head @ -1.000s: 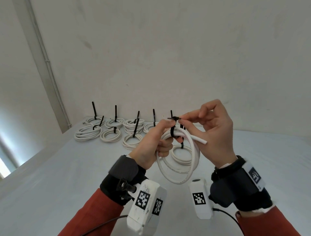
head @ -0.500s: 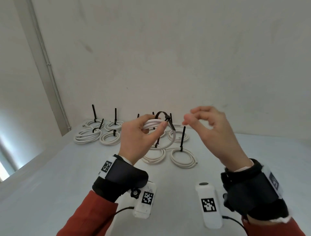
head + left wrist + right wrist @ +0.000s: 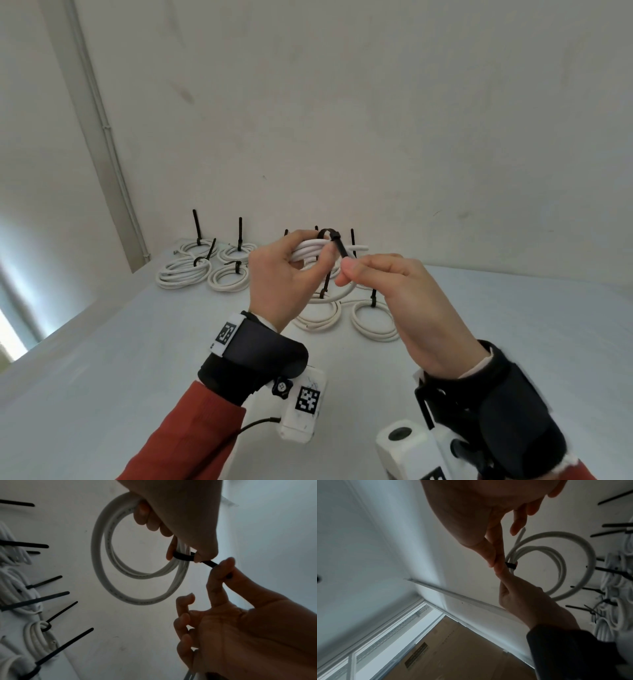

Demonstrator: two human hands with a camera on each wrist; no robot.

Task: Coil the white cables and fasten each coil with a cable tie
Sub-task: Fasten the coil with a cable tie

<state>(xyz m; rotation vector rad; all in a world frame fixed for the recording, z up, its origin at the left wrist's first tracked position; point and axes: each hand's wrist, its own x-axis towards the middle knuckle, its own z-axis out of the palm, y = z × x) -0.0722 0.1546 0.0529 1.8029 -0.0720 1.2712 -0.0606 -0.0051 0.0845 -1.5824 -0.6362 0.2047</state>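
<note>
My left hand (image 3: 277, 277) grips the white cable coil (image 3: 310, 247), right hand (image 3: 394, 294) pinches the cable tie (image 3: 339, 244) tail; next, cinch it snug.

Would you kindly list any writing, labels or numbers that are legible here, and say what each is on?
No text is legible.
White cable coil: faint print along the sheath, too small to read.
Cardboard box: dark label, blurred.
Wrist camera: square coded marker, no letters.

Plain off-white wall (image 3: 359, 102) stood behind a pale grey work surface (image 3: 102, 370); a thin conduit (image 3: 113, 144) ran down the left corner. Daylight entered through a window (image 3: 373, 646) at left, with brown cardboard (image 3: 462, 653) beside it.
</note>
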